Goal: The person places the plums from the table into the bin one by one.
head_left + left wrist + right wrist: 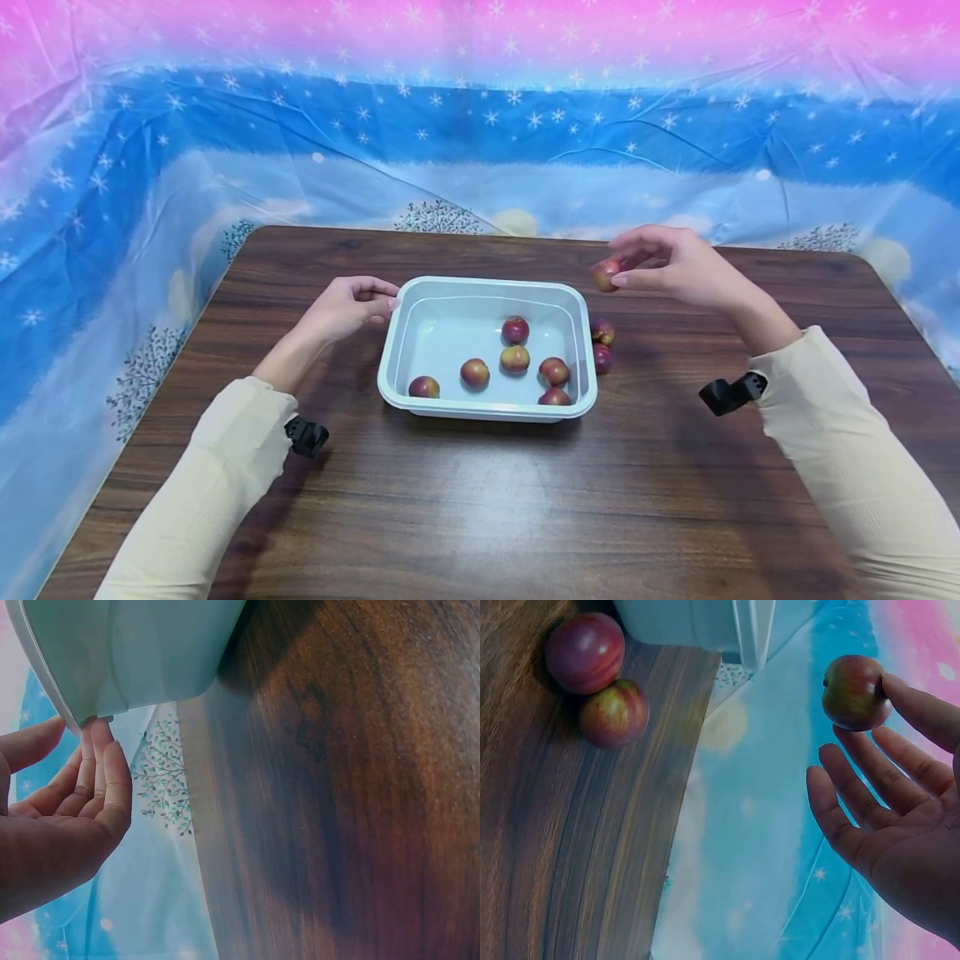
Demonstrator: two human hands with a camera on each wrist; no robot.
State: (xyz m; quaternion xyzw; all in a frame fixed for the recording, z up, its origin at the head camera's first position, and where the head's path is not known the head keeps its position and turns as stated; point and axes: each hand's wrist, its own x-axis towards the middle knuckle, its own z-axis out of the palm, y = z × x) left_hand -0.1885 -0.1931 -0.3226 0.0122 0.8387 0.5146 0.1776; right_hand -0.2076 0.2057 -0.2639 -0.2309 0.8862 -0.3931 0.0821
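A white plastic tub [480, 408] stands on the table with several red-and-yellow plums in it, among them a dark red plum [515, 330] towards the back. My left hand [348, 307] pinches the tub's left rim between thumb and fingertips, also seen by the left wrist camera, where the hand [75, 802] is under the rim. Beyond the tub's right side, my right hand [678, 267] holds a plum [604, 276] in the air. In the right wrist view that plum [855, 693] sits between thumb and fingertips, the other fingers loosely bent.
Two more plums lie on the table against the tub's right side, a purple-red plum [585, 652] and a yellowish plum [615, 714]. The dark wooden table [480, 517] ends at a hanging snowflake-patterned cloth [480, 117] behind it.
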